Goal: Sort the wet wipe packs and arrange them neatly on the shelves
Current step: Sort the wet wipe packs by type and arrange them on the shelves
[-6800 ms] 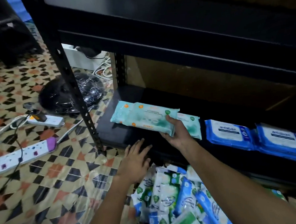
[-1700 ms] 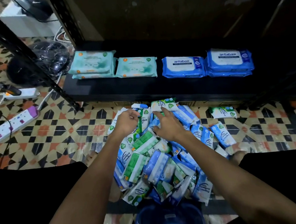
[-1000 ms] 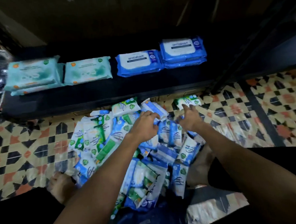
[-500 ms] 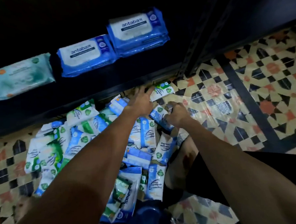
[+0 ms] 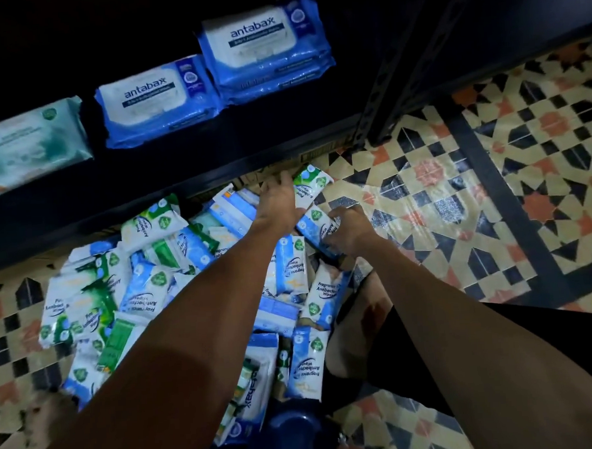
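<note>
Both hands in the wipe pile (image 5: 174, 285) on the floor in front of the black shelf (image 5: 215, 153).
Left hand (image 5: 279, 201) reaches to the pile's far edge, just below the shelf lip, fingers mostly straight, resting on a green-white pack (image 5: 309, 186); right hand (image 5: 348, 230) just beside it, fingers curled round a blue-white pack (image 5: 317, 228); small blue and green packs lie jumbled and overlapping on the floor below the shelf, between the person's knees; on the shelf board: a teal pack (image 5: 26, 149) at left, a single blue pack (image 5: 154, 101) in the middle, a blue stack (image 5: 264, 44) at right, in a row; shelf post (image 5: 383, 92) stands right of the stack; floor (image 5: 491, 179) is patterned tile, cream, black and orange, glossy; room dim, shelf interior dark.
</note>
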